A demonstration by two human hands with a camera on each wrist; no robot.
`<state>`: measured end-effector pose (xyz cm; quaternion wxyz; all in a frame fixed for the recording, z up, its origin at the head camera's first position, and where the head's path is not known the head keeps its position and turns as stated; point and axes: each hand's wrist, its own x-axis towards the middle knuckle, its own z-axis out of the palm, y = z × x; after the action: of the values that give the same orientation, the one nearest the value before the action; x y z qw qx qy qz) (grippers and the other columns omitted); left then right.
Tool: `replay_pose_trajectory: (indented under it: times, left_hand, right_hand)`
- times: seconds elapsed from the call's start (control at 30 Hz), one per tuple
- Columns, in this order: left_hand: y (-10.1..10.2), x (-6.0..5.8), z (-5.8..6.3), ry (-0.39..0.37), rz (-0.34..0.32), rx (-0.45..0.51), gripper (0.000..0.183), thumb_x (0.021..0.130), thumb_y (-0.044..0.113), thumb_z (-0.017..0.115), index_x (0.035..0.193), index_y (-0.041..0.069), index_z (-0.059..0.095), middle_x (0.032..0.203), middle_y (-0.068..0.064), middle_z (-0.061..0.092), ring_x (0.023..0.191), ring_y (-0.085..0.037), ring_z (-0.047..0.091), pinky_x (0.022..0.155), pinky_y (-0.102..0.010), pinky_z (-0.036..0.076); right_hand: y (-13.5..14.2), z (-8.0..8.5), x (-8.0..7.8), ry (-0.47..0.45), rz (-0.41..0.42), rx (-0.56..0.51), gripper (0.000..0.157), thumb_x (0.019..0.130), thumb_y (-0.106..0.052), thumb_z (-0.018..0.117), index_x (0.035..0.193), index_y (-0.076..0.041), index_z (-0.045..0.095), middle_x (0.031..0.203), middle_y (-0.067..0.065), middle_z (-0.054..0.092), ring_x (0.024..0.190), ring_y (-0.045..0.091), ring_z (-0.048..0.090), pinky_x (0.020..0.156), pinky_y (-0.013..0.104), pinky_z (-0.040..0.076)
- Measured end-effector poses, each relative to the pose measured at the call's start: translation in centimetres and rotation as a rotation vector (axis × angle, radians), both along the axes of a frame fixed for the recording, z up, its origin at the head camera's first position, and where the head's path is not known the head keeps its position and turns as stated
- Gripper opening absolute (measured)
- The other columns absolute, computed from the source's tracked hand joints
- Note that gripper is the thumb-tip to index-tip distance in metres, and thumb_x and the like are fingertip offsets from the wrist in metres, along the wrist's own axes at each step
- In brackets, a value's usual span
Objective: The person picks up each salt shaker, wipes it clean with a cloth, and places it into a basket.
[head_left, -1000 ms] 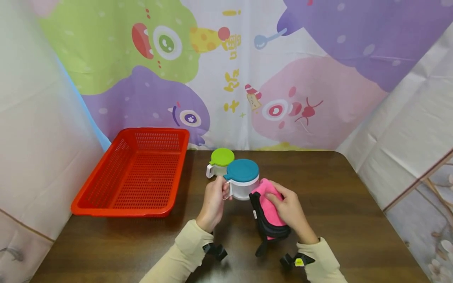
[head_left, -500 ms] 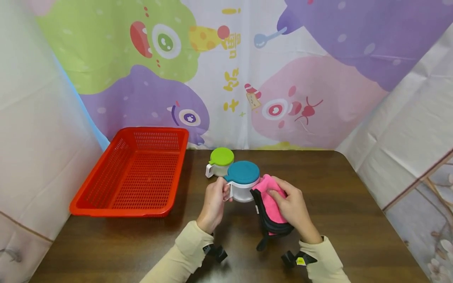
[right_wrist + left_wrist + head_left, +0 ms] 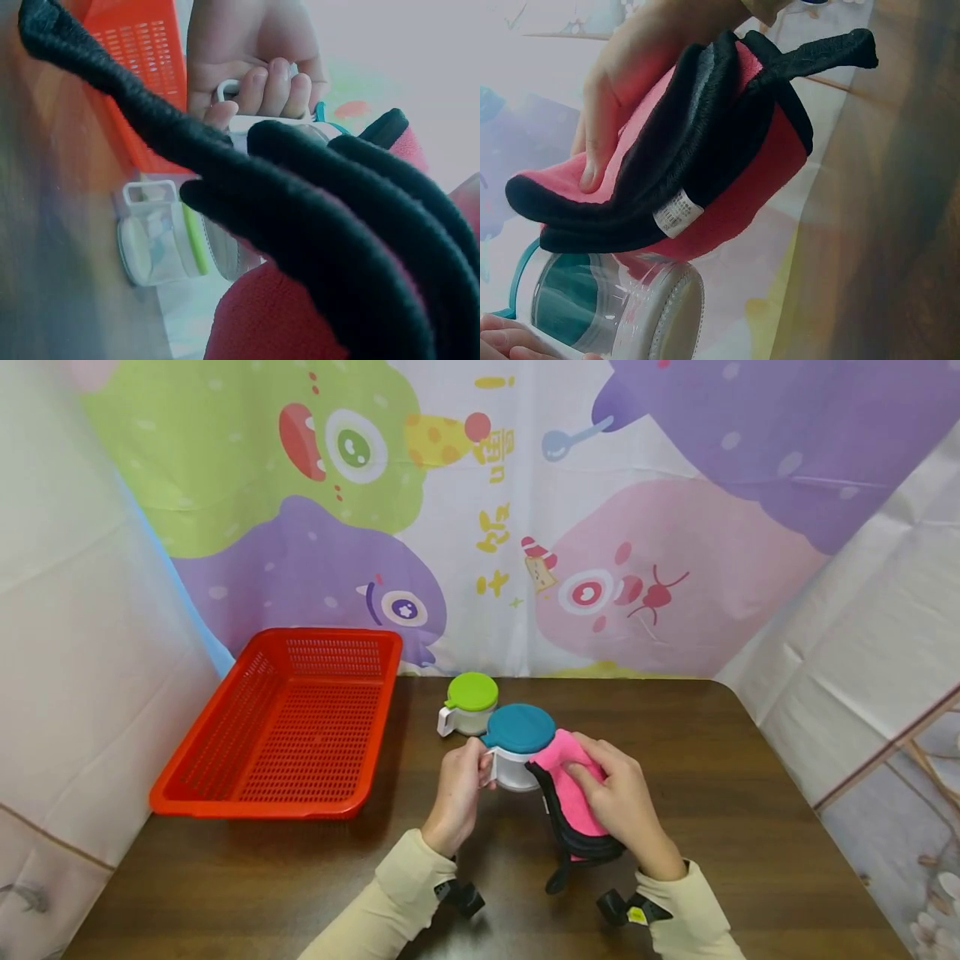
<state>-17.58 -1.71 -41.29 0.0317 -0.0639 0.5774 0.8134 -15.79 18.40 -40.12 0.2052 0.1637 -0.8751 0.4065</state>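
Observation:
A clear jar with a blue lid (image 3: 521, 728) and a white handle is held off the table. My left hand (image 3: 456, 789) grips it by the handle, fingers curled round, as the right wrist view also shows. In my right hand (image 3: 618, 793) is a folded pink cloth with black edging (image 3: 573, 797), pinched between thumb and fingers. The cloth's upper end touches the jar's right side. From its lower end hangs a black loop (image 3: 829, 56), and a white tag (image 3: 679, 213) shows on the edging.
Behind the blue-lidded jar stands a smaller jar with a green lid (image 3: 472, 692), handle to the left. A red plastic basket (image 3: 363, 789) sits at the left of the brown table (image 3: 720, 793). A patterned curtain (image 3: 480, 635) hangs along the back edge.
The blue-lidded jar and my left hand have shifted slightly right and down. The cloth in my right hand has risen a little and now lies closer against the jar's side.

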Motion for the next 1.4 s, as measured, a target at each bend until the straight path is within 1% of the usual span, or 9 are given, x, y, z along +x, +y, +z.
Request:
replay_pose_trajectory:
  times: [0.13, 0.23, 0.33, 0.47, 0.6, 0.7, 0.97, 1.13, 1.4]
  left_hand:
    - [0.2, 0.1, 0.1, -0.001, 0.009, -0.014, 0.030, 0.087, 0.008, 0.038, 0.058, 0.011, 0.037, 0.053, 0.004, 0.031, 0.054, -0.013, 0.030, 0.058, -0.027, 0.036]
    - [0.1, 0.0, 0.1, -0.005, 0.036, -0.019, 0.031, 0.087, 0.008, 0.038, 0.056, 0.010, 0.038, 0.053, 0.004, 0.032, 0.054, -0.013, 0.031, 0.057, -0.027, 0.036]
    - [0.1, 0.0, 0.0, 0.007, 0.050, -0.029, 0.032, 0.087, 0.008, 0.038, 0.055, 0.012, 0.038, 0.053, 0.005, 0.031, 0.054, -0.013, 0.030, 0.057, -0.027, 0.036]
    - [0.1, -0.1, -0.1, 0.012, 0.048, -0.029, 0.033, 0.088, 0.009, 0.038, 0.055, 0.012, 0.038, 0.053, 0.004, 0.031, 0.054, -0.014, 0.030, 0.057, -0.027, 0.036]
    - [0.0, 0.0, 0.0, 0.000, 0.054, -0.033, 0.034, 0.089, 0.010, 0.038, 0.055, 0.011, 0.039, 0.053, 0.004, 0.031, 0.055, -0.015, 0.031, 0.058, -0.027, 0.037]
    - [0.0, -0.1, 0.0, -0.002, 0.057, -0.036, 0.034, 0.090, 0.011, 0.039, 0.056, 0.012, 0.039, 0.054, 0.004, 0.032, 0.056, -0.015, 0.033, 0.058, -0.027, 0.038]
    - [-0.1, 0.1, 0.1, 0.001, 0.045, -0.012, 0.034, 0.090, 0.010, 0.038, 0.056, 0.012, 0.039, 0.054, 0.004, 0.032, 0.056, -0.014, 0.032, 0.058, -0.027, 0.037]
    - [-0.1, 0.3, 0.1, 0.005, 0.038, 0.005, 0.034, 0.089, 0.010, 0.038, 0.055, 0.012, 0.038, 0.053, 0.004, 0.031, 0.055, -0.014, 0.031, 0.057, -0.027, 0.037]
    - [-0.4, 0.0, 0.1, 0.033, 0.023, 0.032, 0.030, 0.086, 0.007, 0.037, 0.056, 0.011, 0.035, 0.052, 0.006, 0.029, 0.052, -0.011, 0.028, 0.056, -0.027, 0.034]
  right_hand:
    - [-0.2, 0.1, 0.2, 0.001, -0.009, 0.042, 0.039, 0.081, -0.005, 0.074, 0.120, -0.005, 0.067, 0.087, 0.007, 0.067, 0.071, 0.012, 0.049, 0.061, 0.023, 0.045]
    - [-0.4, 0.2, 0.3, 0.025, -0.004, 0.097, 0.041, 0.080, -0.006, 0.074, 0.120, -0.005, 0.067, 0.084, 0.006, 0.065, 0.068, 0.012, 0.046, 0.059, 0.023, 0.042]
    - [-0.5, 0.2, 0.4, 0.047, 0.000, 0.138, 0.043, 0.080, -0.007, 0.075, 0.122, -0.005, 0.066, 0.081, 0.005, 0.063, 0.066, 0.010, 0.043, 0.056, 0.022, 0.039]
    - [-0.7, 0.0, 0.5, 0.078, 0.005, 0.156, 0.044, 0.080, -0.007, 0.075, 0.123, -0.005, 0.065, 0.080, 0.004, 0.062, 0.064, 0.007, 0.040, 0.054, 0.021, 0.037]
    - [-0.9, -0.1, 0.6, 0.092, 0.013, 0.164, 0.045, 0.079, -0.008, 0.076, 0.122, -0.004, 0.065, 0.082, 0.005, 0.063, 0.064, 0.008, 0.041, 0.054, 0.020, 0.039]
    - [-1.0, -0.1, 0.7, 0.073, 0.015, 0.158, 0.046, 0.079, -0.007, 0.076, 0.123, -0.004, 0.065, 0.084, 0.006, 0.064, 0.065, 0.009, 0.042, 0.055, 0.020, 0.040]
    - [-0.9, -0.5, 1.0, -0.025, 0.010, 0.136, 0.046, 0.083, -0.008, 0.073, 0.128, -0.006, 0.063, 0.088, 0.006, 0.065, 0.067, 0.010, 0.044, 0.056, 0.020, 0.041]
    - [-0.8, -0.8, 1.0, -0.048, 0.015, 0.115, 0.045, 0.084, -0.009, 0.072, 0.128, -0.008, 0.063, 0.088, 0.005, 0.065, 0.069, 0.010, 0.045, 0.056, 0.020, 0.041]
    - [-0.5, -1.1, 0.7, -0.100, 0.022, 0.072, 0.044, 0.083, -0.006, 0.072, 0.127, -0.007, 0.063, 0.093, 0.007, 0.068, 0.072, 0.013, 0.048, 0.059, 0.021, 0.044]
